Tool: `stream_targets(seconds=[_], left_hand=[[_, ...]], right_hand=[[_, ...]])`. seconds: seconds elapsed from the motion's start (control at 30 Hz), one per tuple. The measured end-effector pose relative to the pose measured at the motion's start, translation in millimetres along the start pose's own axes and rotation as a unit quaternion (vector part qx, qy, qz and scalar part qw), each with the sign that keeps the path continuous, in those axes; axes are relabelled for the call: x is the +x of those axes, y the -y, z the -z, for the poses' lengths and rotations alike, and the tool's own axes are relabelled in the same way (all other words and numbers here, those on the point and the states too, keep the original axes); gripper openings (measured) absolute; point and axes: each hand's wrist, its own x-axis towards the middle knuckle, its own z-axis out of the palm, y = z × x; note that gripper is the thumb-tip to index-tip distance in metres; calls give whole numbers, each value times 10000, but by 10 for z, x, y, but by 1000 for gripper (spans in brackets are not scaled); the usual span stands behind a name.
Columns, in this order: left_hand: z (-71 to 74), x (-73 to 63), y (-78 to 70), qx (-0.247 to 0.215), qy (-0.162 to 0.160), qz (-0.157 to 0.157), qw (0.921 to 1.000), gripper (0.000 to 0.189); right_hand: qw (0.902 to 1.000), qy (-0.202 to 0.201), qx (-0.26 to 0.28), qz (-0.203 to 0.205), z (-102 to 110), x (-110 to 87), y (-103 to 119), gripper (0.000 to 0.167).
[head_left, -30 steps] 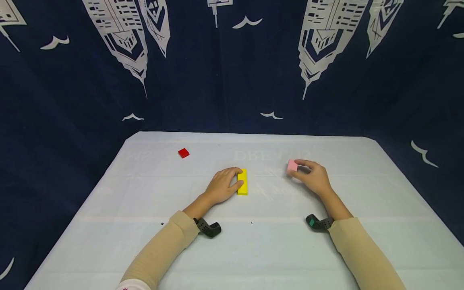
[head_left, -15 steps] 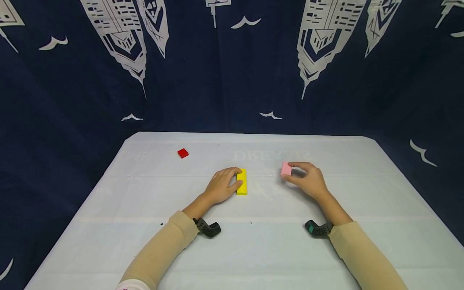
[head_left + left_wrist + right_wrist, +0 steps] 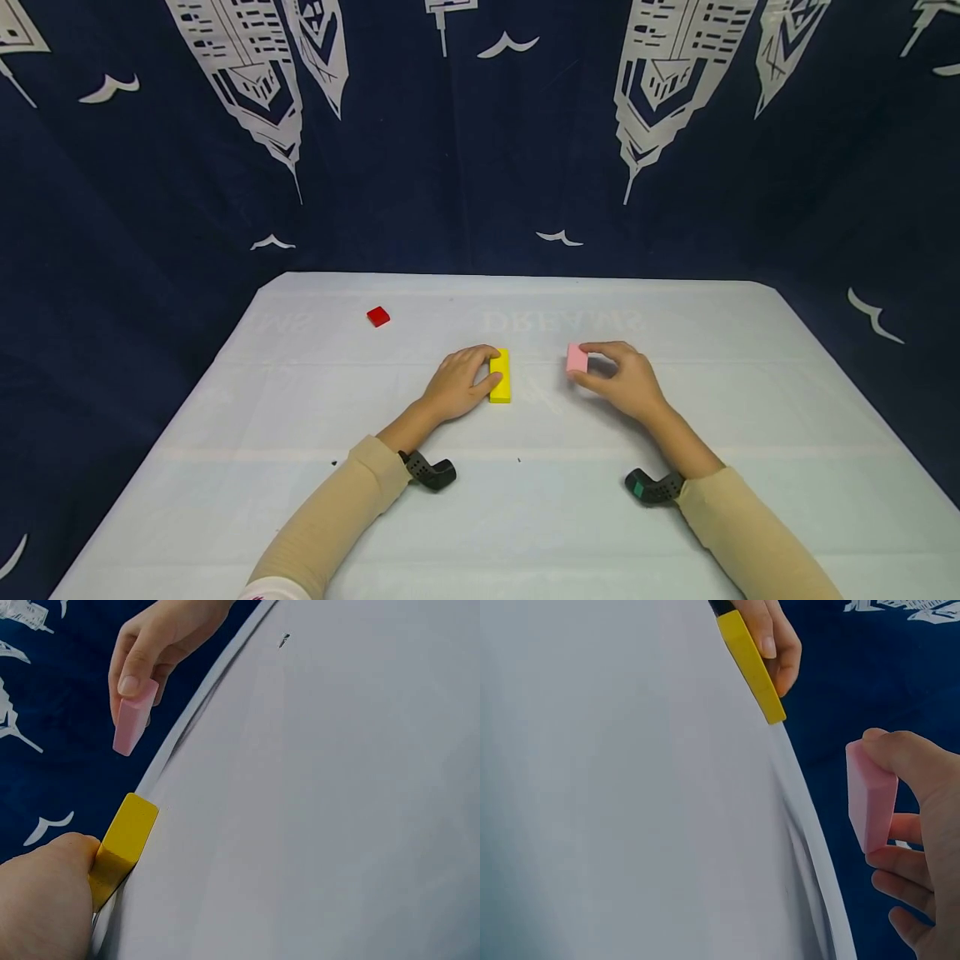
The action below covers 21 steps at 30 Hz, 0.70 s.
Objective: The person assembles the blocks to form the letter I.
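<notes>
My left hand [image 3: 459, 385] grips a long yellow block [image 3: 500, 387] from its left side, thumb and fingers on its near edge. In the head view the block lies lengthwise away from me on the table. To the right, my right hand [image 3: 624, 379] pinches a pink rectangular block [image 3: 577, 357] between thumb and fingers. A shadow beneath suggests that the pink block is held a little above the table. The right wrist view shows the thumb on one end of the pink block [image 3: 872, 795] and fingers at the other. A gap separates the two blocks.
A small red block [image 3: 378, 317] lies at the far left of the white-covered table [image 3: 480, 517]. Dark specks dot the cloth near the left forearm. A dark blue curtain [image 3: 450, 167] with white prints hangs behind the far edge.
My right hand has carried the pink block leftward and slightly nearer to me, closer to the yellow block. The left hand and yellow block have stayed in place.
</notes>
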Motion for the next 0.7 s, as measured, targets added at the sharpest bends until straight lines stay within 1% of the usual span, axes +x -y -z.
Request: stream_targets(seconds=[0.1,0.23,0.5,0.7], left_hand=[[3,2,-2,3,7,23,10000,42],[6,0,-4,-10,1,34,10000,42],[4,6,4,43,24,36,10000,43],[5,6,9,53,31,33,10000,43]], right_hand=[[9998,-53,-25,165,-21,-16,26,53],[9996,-86,-26,277,-49,-35,49,51],[9988,-30,106,479,-107,-76,147,49],[9978,-3,78,659,-163,-82,187,48]])
